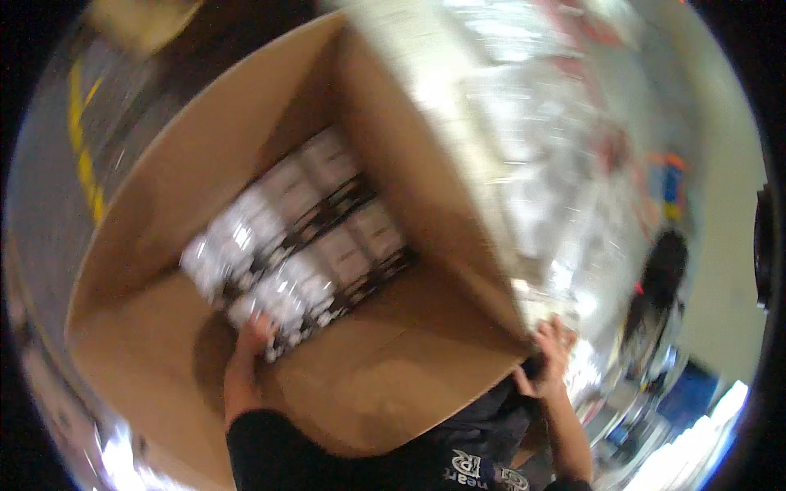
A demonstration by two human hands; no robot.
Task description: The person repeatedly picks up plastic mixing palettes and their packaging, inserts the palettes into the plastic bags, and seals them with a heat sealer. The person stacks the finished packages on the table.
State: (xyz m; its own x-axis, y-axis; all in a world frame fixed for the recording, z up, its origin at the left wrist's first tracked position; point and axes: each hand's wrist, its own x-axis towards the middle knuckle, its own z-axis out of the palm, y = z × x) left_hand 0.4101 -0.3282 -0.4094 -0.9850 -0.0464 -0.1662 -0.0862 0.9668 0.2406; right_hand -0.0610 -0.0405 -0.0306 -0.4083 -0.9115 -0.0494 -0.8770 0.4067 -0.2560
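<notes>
A large open cardboard box [393, 360] fills the middle of the head view. Inside, toward the far corner, sit two rows of white packs with dark lower edges [291, 192], some under shiny clear wrap. My left hand [255, 334] reaches down into the box and touches the near-left end of the closer row; its fingers are blurred and partly hidden, so their grip is unclear. At the right, outside the box by its near-right corner, my right hand [550, 356] has its fingers apart, with the thumb side close to the cardboard edge.
Clear plastic-wrapped goods [540, 164] lie along the box's right side, blurred. Dark floor with a yellow line [82, 147] shows at the left. An orange and blue object [670, 184] and a dark, brush-like shape [665, 266] stand farther right.
</notes>
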